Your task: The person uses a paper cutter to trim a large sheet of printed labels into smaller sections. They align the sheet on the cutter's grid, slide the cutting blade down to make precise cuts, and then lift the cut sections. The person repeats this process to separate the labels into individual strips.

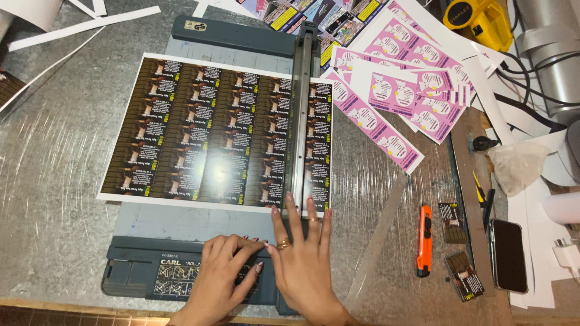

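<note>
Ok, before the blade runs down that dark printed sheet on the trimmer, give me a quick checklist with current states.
1. Printed sheet lies flat under the cutting rail: ok.
2. Sheet edge square to the trimmer base: cannot tell.
3. Right hand clear of the rail: not ok, its fingers rest on the sheet beside the rail.
4. Left hand off the cutting line: ok, it rests on the trimmer's near end.
5. Pink label strips clear of the sheet: cannot tell, they reach its right edge.
</note>
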